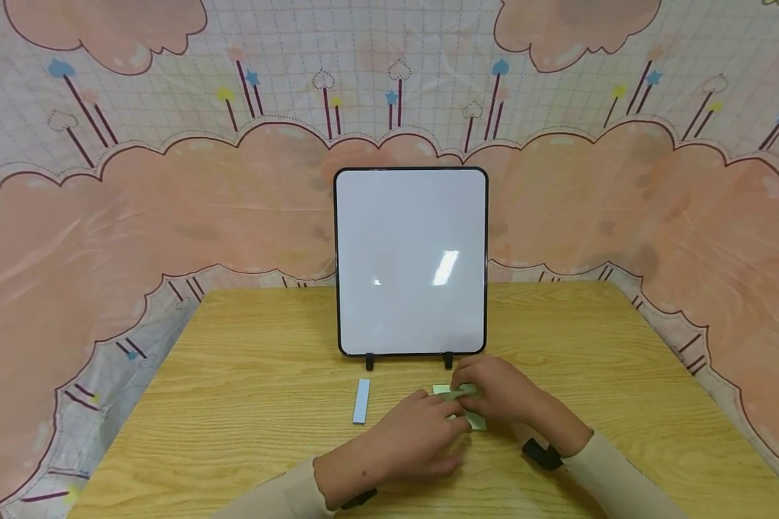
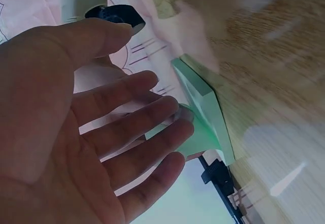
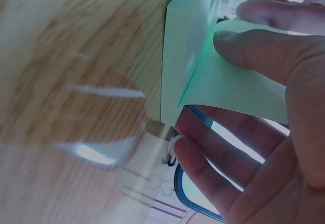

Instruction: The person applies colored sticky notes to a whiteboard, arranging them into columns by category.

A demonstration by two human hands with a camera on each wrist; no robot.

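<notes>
A pad of pale green sticky notes (image 1: 477, 421) lies on the wooden table in front of the whiteboard. Its top sheet (image 3: 249, 66) is lifted from the stack and bends up. My right hand (image 1: 501, 389) pinches that sheet, thumb on one face and fingers behind it. In the right wrist view, the sheet still meets the pad (image 3: 175, 61) along one edge. My left hand (image 1: 412, 440) is beside the pad, fingers loosely extended and fingertips at the raised sheet. From the left wrist, its palm (image 2: 45, 127) shows nothing gripped, with the pad (image 2: 203, 107) just beyond the fingers.
A black-framed whiteboard (image 1: 410, 259) stands upright on small black feet (image 1: 448, 360) behind the hands. To the left lies a narrow pale blue strip (image 1: 361, 401). A patterned cloth (image 1: 266, 194) hangs around the table's back and sides.
</notes>
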